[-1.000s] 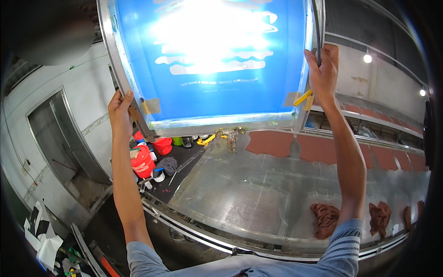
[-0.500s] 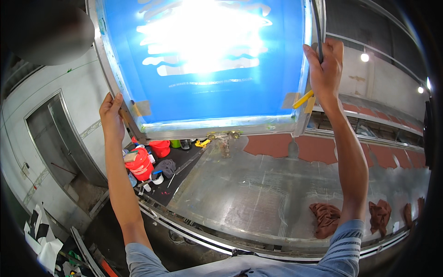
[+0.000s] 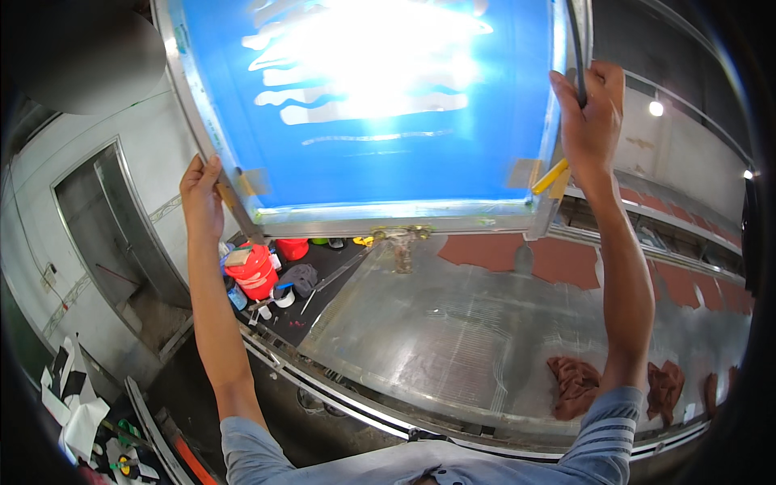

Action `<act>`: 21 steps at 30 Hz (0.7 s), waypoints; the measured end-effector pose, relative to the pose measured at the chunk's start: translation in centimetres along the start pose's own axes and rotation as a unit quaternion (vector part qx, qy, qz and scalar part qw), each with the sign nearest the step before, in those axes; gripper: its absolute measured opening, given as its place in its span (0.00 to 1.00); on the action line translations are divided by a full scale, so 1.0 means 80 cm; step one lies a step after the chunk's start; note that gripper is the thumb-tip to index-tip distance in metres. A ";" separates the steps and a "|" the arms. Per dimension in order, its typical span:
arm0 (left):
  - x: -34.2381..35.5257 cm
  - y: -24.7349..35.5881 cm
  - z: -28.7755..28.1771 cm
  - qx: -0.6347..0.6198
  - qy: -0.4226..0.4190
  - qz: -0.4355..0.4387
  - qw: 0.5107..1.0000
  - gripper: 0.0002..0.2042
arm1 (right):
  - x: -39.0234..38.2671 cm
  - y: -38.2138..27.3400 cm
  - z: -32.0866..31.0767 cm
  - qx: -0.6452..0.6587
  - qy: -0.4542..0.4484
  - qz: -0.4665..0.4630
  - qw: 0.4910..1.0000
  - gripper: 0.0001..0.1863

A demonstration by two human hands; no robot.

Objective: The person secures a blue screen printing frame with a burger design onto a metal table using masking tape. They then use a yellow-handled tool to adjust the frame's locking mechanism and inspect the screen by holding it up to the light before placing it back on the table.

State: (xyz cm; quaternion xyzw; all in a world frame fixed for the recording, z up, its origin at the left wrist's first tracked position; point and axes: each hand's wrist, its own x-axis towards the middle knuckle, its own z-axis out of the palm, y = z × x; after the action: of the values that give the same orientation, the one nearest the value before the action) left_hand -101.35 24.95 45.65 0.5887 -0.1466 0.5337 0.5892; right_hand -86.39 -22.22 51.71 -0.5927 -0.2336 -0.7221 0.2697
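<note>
Both my arms are raised, holding up a blue screen-printing screen (image 3: 364, 178) in a metal frame, with bright light glaring through its mesh. My left hand (image 3: 202, 194) grips the frame's left side, thumb on the front. At the right side, my right hand (image 3: 594, 121) is closed round the frame and also pins a tool with a dark shaft and yellow handle (image 3: 551, 176). A clamp-like metal bracket (image 3: 402, 234) shows at the middle of the lower frame edge. Tape patches cover the frame's lower corners. The hidden fingers of both hands lie behind the frame.
Below stretches a long grey print table (image 3: 404, 339) with brown fabric pieces (image 3: 485, 252) along its far side. Crumpled brown cloths (image 3: 574, 386) lie along the near edge. A red bucket (image 3: 254, 273) and bottles stand at the left end. A doorway (image 3: 121, 234) opens in the left wall.
The screen and both hands have shifted slightly right in the view, with the screen's lower edge a little higher. The grip of each hand looks the same.
</note>
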 end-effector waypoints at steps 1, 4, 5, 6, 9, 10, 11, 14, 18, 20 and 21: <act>-0.001 -0.003 0.004 -0.002 -0.016 -0.007 1.000 0.07 | 0.002 0.005 0.000 -0.007 -0.001 0.000 1.000 0.17; -0.009 0.008 0.013 0.014 -0.023 -0.014 1.000 0.09 | 0.003 0.020 0.010 -0.003 0.007 0.002 1.000 0.17; -0.010 0.005 0.020 0.014 -0.028 -0.014 0.999 0.10 | 0.002 0.030 0.010 -0.007 0.011 -0.002 1.000 0.17; -0.012 0.001 0.027 0.012 -0.026 -0.019 0.999 0.09 | 0.000 0.040 0.010 -0.017 0.014 -0.005 1.000 0.17; -0.018 0.003 0.046 0.029 -0.046 -0.010 0.998 0.09 | -0.008 0.071 0.015 -0.032 0.022 0.030 0.999 0.17; -0.021 -0.001 0.054 0.035 -0.060 -0.006 0.998 0.09 | -0.013 0.084 0.016 -0.025 0.027 0.027 0.999 0.16; -0.024 -0.001 0.062 0.042 -0.061 -0.003 0.997 0.09 | -0.019 0.095 0.018 -0.018 0.031 0.026 0.999 0.15; -0.028 -0.010 0.085 0.042 -0.073 0.023 0.996 0.10 | -0.028 0.126 0.017 -0.026 0.027 0.048 0.998 0.15; -0.031 -0.013 0.108 0.077 -0.056 0.028 0.995 0.13 | -0.042 0.141 0.017 -0.028 0.021 0.092 0.995 0.16; -0.032 -0.017 0.110 0.114 -0.060 0.018 0.991 0.12 | -0.049 0.154 0.010 -0.013 -0.023 0.113 0.993 0.19; -0.033 -0.017 0.112 0.131 -0.062 0.014 0.989 0.11 | -0.053 0.155 0.007 -0.015 -0.020 0.101 0.995 0.18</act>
State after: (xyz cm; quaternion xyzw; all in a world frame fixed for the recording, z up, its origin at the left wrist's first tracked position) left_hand -97.20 16.49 45.12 0.6908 -0.1199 0.5190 0.4890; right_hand -77.09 -30.59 47.89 -0.6313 -0.1673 -0.6827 0.3279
